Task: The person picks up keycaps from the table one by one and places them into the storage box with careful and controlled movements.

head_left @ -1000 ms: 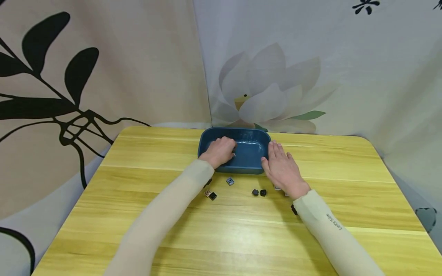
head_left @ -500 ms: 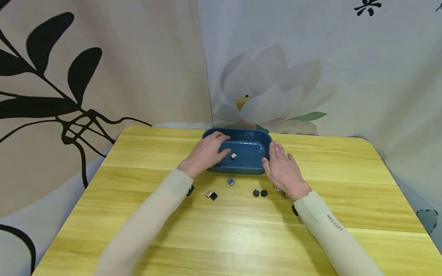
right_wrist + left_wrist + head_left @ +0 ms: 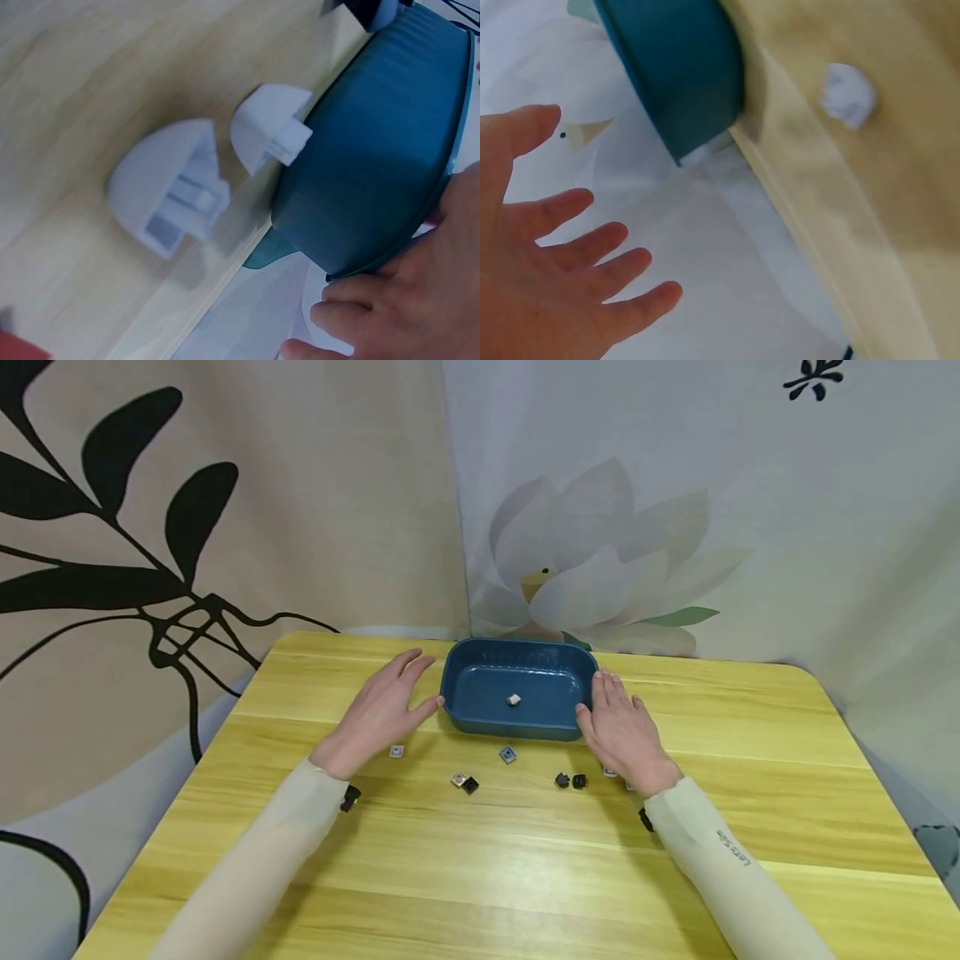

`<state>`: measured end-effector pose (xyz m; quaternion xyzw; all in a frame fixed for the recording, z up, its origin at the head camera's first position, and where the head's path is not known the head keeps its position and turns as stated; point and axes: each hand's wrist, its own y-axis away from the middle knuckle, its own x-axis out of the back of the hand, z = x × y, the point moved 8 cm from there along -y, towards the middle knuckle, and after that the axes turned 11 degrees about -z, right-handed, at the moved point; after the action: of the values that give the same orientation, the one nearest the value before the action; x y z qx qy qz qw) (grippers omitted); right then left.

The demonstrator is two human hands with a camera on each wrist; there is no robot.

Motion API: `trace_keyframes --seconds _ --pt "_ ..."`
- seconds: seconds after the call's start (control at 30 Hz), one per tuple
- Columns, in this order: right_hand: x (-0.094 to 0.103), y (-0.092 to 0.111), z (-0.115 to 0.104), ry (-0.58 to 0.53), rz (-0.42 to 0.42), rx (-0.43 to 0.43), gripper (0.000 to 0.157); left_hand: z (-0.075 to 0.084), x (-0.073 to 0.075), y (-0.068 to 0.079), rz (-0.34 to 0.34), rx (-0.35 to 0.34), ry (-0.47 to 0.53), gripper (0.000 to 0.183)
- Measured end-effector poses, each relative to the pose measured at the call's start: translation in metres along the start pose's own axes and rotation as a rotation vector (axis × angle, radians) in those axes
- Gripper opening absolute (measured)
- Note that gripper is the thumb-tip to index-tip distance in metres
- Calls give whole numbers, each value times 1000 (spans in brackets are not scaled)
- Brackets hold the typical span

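A dark blue rectangular tray stands near the table's back edge, with one small whitish keycap-like piece lying inside. My left hand hovers just left of it, fingers spread and nothing held; the thumb tip comes close to the tray's left wall. Straight fingers of my right hand rest along the tray's right end. Beneath the left hand lies a white square piece. In the right wrist view two white pieces with stems lie beside the tray; in the head view the right hand partly hides them.
In front of the tray lie a blue-grey square piece, a beige piece touching a black piece, and two dark pieces side by side. The wooden table meets a printed curtain behind.
My left hand has come out of the tray and moved left, its fingers opening; the whitish piece now shows inside. My right hand stays at the tray's right end. The view has shifted slightly.
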<state>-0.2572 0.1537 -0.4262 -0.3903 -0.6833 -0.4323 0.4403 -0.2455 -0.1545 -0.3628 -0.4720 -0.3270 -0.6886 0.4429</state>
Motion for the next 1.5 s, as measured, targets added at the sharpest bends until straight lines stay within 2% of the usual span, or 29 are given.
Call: trace_keyframes --seconds 0.4,0.6,0.8,1.13,1.5 --pt "0 0 1 -7 9 -5 70 -25 -29 28 -119 17 -50 78" --pt "0 -1 1 -1 14 0 70 -32 -43 34 -180 17 -62 76" --pt "-1 -1 2 2 17 -3 70 -33 -49 39 -195 -7 -91 72" --pt "0 -1 1 0 19 -3 71 -33 -53 45 -196 -51 -94 56" --pt "-1 -1 1 -1 22 -1 71 -31 -56 46 -206 -79 -142 21"
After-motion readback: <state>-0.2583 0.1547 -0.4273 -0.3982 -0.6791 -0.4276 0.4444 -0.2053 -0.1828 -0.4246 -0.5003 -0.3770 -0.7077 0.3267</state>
